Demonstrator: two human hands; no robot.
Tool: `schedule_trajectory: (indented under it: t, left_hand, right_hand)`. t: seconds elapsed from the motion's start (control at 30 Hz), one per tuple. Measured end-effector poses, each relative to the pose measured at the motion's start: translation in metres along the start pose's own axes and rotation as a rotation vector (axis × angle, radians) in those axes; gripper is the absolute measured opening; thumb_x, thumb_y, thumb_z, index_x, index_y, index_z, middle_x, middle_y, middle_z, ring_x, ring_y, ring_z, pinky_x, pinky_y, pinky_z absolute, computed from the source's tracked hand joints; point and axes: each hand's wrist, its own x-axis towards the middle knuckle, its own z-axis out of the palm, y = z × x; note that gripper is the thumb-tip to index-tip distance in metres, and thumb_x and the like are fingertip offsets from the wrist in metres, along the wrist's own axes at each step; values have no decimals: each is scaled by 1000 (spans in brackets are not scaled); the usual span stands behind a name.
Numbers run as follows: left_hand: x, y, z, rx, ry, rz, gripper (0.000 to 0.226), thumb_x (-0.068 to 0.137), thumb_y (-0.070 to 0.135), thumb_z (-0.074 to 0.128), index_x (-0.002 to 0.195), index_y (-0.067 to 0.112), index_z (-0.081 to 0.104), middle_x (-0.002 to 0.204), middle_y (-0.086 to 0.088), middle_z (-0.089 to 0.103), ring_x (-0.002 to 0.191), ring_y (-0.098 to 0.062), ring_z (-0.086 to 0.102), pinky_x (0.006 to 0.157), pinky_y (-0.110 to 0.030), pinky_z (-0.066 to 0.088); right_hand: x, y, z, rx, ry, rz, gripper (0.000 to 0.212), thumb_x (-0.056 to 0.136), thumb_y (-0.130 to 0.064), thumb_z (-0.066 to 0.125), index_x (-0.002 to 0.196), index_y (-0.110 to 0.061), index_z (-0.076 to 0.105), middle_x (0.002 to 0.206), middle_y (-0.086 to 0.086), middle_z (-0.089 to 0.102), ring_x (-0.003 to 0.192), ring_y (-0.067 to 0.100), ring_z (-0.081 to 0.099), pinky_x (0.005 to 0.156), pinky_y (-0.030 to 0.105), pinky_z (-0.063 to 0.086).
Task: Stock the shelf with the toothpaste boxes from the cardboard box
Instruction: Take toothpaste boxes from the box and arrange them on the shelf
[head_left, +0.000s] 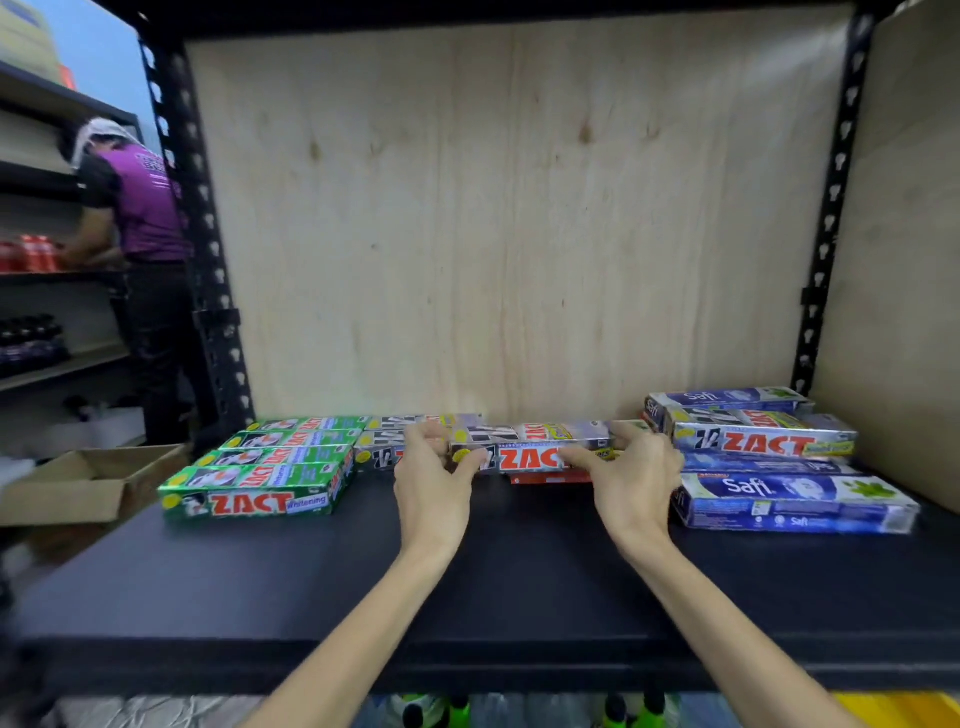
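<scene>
While both hands reach over the dark shelf (519, 582), they hold one silver toothpaste box (530, 451) between them near the plywood back panel (519, 208). The left hand (431, 483) has its fingers curled round the box's left end, and the right hand (634, 483) pinches the right end, thumb on the front face. This box sits on top of a red box (545, 478), of which only the lower edge shows.

To the left, a row of green toothpaste boxes (254, 491) lies flat on the shelf, one behind another, with more silver boxes (384, 447) just beside them. To the right, blue toothpaste boxes (795, 501) are stacked, and another silver box (763, 434) rests on top of them, with one more blue box behind it.

An open cardboard box (78, 480) stands off the shelf's left end, lower down. Beyond the black upright post (192, 234), another person in a purple shirt (140, 208) is bent toward a neighbouring shelf that carries red cans (31, 254) and dark bottles (31, 343). Green bottle caps (457, 712) show below the shelf's front edge.
</scene>
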Motion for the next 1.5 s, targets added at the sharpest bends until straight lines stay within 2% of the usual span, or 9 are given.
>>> schedule_trajectory:
  t: [0.07,0.2,0.33,0.6,0.73,0.83,1.03,1.3,1.5]
  left_hand:
    - [-11,0,-16,43,-38,4,53,80,25,83,117,25,46,84,13,68,84,-5,65,81,-32,50]
    - [-22,-6,-50,184,-144,16,68,77,27,85,130,22,42,82,12,67,82,-3,64,81,-34,51]
    - [-25,-9,-79,264,-208,65,89,76,30,87,145,17,34,78,11,65,81,-8,67,85,-40,55]
    - [1,-17,-126,618,-283,264,66,80,49,78,132,24,48,97,13,64,87,-7,62,77,-29,49]
    - [24,-29,-133,768,-257,341,59,82,58,71,128,25,54,109,10,66,107,-15,59,99,-36,42]
    - [39,-39,-132,862,-237,413,53,83,61,65,124,29,56,120,11,64,122,-14,48,108,-38,31]
    - [55,-56,-122,813,-180,367,52,83,58,67,123,26,56,125,9,62,124,-16,48,104,-34,32]
    - [68,-72,-100,787,-64,338,47,87,47,70,126,25,54,125,6,62,122,-17,49,101,-33,34]
    - [76,-79,-97,760,-71,314,53,86,49,70,131,28,51,126,8,63,123,-16,52,103,-35,33]
  right_hand:
    - [-14,2,-10,0,-47,3,61,58,-49,92,104,-12,76,89,8,70,97,37,58,85,44,43]
    - [-42,0,-28,33,-193,-13,40,58,-44,95,81,-18,74,61,-11,59,82,28,66,86,49,51]
    - [-57,-9,-35,32,-248,-69,48,55,-45,96,59,-35,49,59,-15,59,79,23,66,84,51,52]
    - [-67,-23,-1,-18,-289,-244,53,53,-69,85,75,-29,57,71,-13,62,86,16,58,82,41,43]
    - [-66,-27,21,-121,-273,-361,54,63,-71,78,86,-27,57,88,-13,59,96,15,45,81,35,32]
    - [-58,-28,35,-235,-260,-428,56,66,-74,73,95,-28,59,97,-10,63,98,16,48,84,36,37]
    - [-40,-22,55,-396,-171,-578,58,66,-77,69,95,-28,64,105,-4,60,101,20,45,84,35,35]
    - [-20,-24,73,-339,-253,-654,50,71,-76,66,102,-36,65,111,-15,65,111,15,40,91,36,24]
    - [-10,-23,83,-365,-275,-634,74,70,-74,69,126,-29,50,110,-13,68,114,18,40,93,36,25]
